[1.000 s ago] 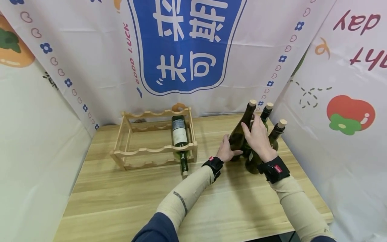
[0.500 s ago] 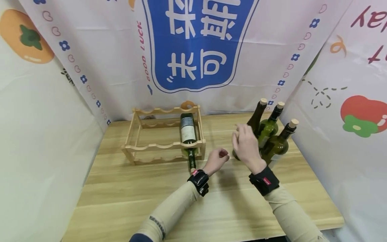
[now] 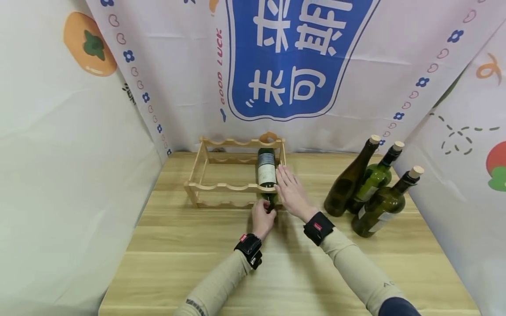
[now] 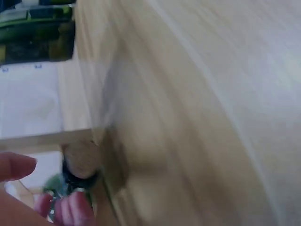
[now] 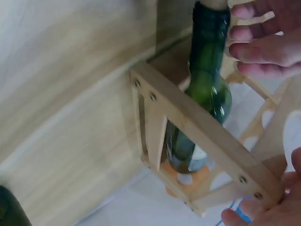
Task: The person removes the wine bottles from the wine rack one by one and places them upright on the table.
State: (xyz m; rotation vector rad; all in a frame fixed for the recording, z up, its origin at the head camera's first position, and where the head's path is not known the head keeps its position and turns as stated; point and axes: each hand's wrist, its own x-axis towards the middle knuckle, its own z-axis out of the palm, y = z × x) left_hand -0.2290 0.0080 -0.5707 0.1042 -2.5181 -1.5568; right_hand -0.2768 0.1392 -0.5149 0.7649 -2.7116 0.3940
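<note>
A green wine bottle [image 3: 266,172] with a pale label lies in the right-end slot of a wooden wine rack [image 3: 225,188], its corked neck toward me. My left hand [image 3: 263,219] is at that neck; in the right wrist view its fingers [image 5: 254,32] are loosely extended beside the neck. The cork [image 4: 83,159] shows near the thumb in the left wrist view. My right hand [image 3: 293,195] rests against the rack's right end with straight fingers. In the right wrist view, the thumb and fingers of this right hand [image 5: 268,207] are at a rack corner.
Three corked bottles stand upright on the right of the wooden table [image 3: 189,263]: a dark slender bottle [image 3: 343,195], a green bottle [image 3: 373,179] and a labelled bottle [image 3: 380,210] in front. A printed cloth [image 3: 189,87] hangs behind and along both sides.
Both hands have left the dark slender bottle, which stands upright with the others. They have moved left to the rack and its bottle. The head view has turned right-to-left.
</note>
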